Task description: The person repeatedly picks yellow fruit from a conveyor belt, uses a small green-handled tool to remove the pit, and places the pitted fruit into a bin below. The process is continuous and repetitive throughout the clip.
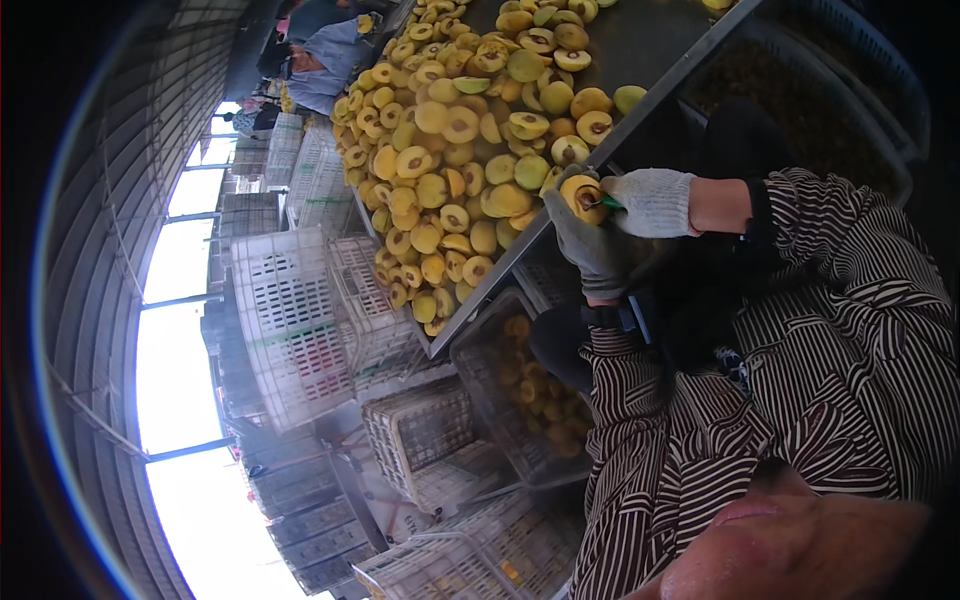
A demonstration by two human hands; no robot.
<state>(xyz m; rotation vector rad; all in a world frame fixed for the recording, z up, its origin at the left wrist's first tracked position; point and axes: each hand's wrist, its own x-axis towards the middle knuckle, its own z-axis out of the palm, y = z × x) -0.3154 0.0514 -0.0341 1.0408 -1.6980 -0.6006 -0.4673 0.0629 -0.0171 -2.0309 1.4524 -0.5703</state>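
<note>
A halved yellow peach (577, 193) sits in my left hand (589, 244), which wears a knit work glove, its cut face with the brown pit hollow turned up. My right hand (651, 201), in a white knit glove, grips a small pitting tool with a green handle (613, 202). The tool's metal end meets the hollow of the peach. Both hands are just over the near metal edge of the work table (517, 251). Beyond them lies a large heap of halved peaches (442, 150), many with brown pit cavities showing.
Beside my knee is a plastic crate (480, 341) holding peach halves. A blue basket (904, 97) with dark contents stands at the upper right. White slatted crates (289, 322) are stacked along the left. Another person (326, 56) is at the table's far side.
</note>
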